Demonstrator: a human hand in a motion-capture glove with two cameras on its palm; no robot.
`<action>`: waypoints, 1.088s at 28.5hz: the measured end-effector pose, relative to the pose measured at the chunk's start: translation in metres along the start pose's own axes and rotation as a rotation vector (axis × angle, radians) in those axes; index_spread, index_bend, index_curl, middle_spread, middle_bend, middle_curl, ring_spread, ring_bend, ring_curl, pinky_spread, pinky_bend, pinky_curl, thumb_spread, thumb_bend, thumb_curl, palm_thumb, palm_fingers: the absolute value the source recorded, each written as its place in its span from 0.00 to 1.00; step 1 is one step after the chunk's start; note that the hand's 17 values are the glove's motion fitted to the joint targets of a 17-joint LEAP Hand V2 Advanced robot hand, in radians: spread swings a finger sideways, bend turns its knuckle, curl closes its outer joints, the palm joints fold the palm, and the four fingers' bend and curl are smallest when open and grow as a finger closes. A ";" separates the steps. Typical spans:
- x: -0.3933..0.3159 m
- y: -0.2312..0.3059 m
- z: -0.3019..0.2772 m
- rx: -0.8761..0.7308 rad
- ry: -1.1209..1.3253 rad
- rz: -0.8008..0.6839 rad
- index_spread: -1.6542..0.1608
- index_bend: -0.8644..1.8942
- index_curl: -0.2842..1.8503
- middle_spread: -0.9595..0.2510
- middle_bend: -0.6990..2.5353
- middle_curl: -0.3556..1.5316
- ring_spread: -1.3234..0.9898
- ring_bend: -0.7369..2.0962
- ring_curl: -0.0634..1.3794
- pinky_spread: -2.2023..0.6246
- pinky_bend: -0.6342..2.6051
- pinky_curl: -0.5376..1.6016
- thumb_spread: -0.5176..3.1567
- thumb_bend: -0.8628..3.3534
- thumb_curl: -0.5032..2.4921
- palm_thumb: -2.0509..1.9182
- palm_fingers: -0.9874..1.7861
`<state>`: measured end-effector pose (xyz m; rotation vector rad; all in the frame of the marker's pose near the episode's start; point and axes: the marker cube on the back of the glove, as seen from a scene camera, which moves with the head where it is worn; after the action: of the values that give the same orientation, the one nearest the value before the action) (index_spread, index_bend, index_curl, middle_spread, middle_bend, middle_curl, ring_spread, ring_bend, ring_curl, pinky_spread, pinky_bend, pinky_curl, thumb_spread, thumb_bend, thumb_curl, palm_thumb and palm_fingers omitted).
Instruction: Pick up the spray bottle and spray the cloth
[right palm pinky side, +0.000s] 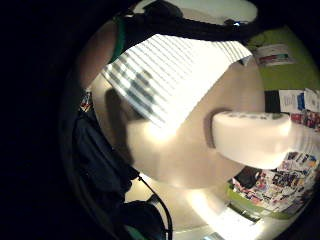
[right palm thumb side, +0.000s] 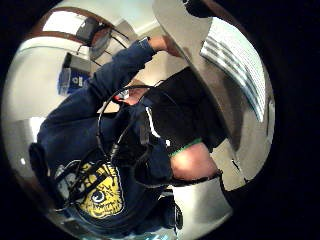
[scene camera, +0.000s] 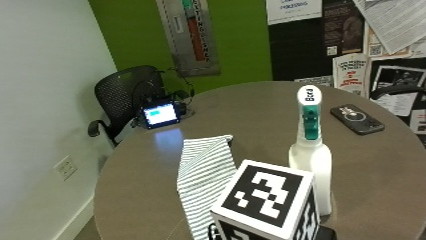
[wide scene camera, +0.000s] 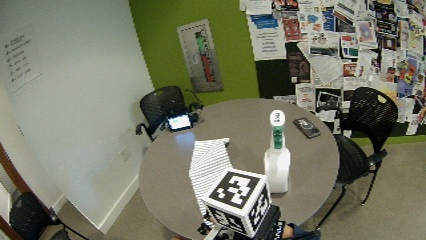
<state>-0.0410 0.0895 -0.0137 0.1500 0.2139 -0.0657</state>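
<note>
2 things matter: the bottle (scene camera: 311, 159) stands upright on the table (scene camera: 266, 112), just beside the striped cloth (scene camera: 203, 175). The gloved hand's fingers are hidden, so I cannot tell their state. Smooth plastic probably slips; gripping the narrow neck under the green trigger looks safest.

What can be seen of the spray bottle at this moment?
The spray bottle stands upright on the round grey-brown table, beside the striped cloth and apart from it. Its body looks like white, slightly translucent plastic, with a green trigger neck and a white head bearing dark lettering. Nothing grips or touches it in the outside view. A dark phone lies farther back on the table. In the little finger side palm view its white body shows close to the palm.
</note>
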 end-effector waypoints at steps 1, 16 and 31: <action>0.000 0.003 -0.002 0.015 0.011 0.000 0.68 0.38 0.27 0.76 0.28 0.33 0.56 0.33 0.16 0.89 0.28 0.37 0.45 0.21 0.26 0.63 0.51; 0.016 0.085 -0.029 0.151 0.027 0.126 0.67 0.38 0.29 0.75 0.26 0.33 0.55 0.31 0.18 0.88 0.29 0.39 0.44 0.20 0.27 0.65 0.50; 0.113 0.196 -0.052 0.701 -0.280 0.386 0.65 0.36 0.27 0.79 0.25 0.29 0.60 0.33 0.17 0.89 0.39 0.44 0.42 0.20 0.27 0.64 0.37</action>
<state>0.0745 0.2850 -0.0609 0.8711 -0.1293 0.2262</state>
